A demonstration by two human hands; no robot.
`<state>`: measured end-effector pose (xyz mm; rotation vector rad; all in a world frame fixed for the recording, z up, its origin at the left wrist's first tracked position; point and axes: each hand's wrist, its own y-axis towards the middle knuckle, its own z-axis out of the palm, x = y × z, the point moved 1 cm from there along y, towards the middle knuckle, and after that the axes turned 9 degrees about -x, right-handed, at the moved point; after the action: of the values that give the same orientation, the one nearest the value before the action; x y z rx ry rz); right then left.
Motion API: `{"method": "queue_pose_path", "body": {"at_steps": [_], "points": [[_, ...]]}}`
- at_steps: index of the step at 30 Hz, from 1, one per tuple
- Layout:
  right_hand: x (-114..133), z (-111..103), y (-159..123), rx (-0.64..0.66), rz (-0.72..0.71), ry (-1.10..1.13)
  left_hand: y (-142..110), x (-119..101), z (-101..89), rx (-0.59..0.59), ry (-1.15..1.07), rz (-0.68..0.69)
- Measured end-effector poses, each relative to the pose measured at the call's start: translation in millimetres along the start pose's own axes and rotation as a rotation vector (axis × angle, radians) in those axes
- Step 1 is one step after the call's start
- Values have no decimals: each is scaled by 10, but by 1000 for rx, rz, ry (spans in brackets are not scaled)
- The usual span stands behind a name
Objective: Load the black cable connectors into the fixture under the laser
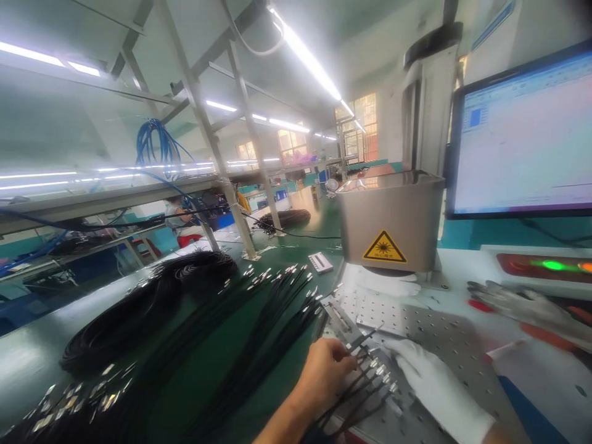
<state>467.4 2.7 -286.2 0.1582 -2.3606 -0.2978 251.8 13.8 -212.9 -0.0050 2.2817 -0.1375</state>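
Low in the frame, just right of centre, the bare left hand (324,373) curls its fingers around a small bundle of black cables (356,394), pinching them close to their metal ends (382,370). Beside it to the right, the right hand (432,385), in a white glove, lies flat on the perforated metal plate (430,327), fingers together, its tips touching the same cable ends. The bundle rests on that plate's near left corner. Above the plate, at centre right, sits a metal laser head (393,216) with a yellow warning sticker (383,246). A lit monitor (522,135) fills the upper right. Across the green bench (37,357) at left lie more black cables (259,333) fanned out, and coiled ones (139,314) further left.
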Motion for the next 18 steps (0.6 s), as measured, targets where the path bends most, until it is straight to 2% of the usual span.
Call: {"method": "queue_pose_path", "body": {"at_steps": [3, 8, 13, 18], "points": [[-3, 0, 0, -20, -20, 16, 6, -23, 17, 4, 32, 18], [30, 7, -12, -10, 34, 4, -35, -95, 39, -42, 120, -42], [10, 55, -4, -25, 9, -20, -65, -109, 74, -72, 339, -33], [-48, 93, -10, -76, -19, -36, -74, -138, 112, -49, 507, -74]]}}
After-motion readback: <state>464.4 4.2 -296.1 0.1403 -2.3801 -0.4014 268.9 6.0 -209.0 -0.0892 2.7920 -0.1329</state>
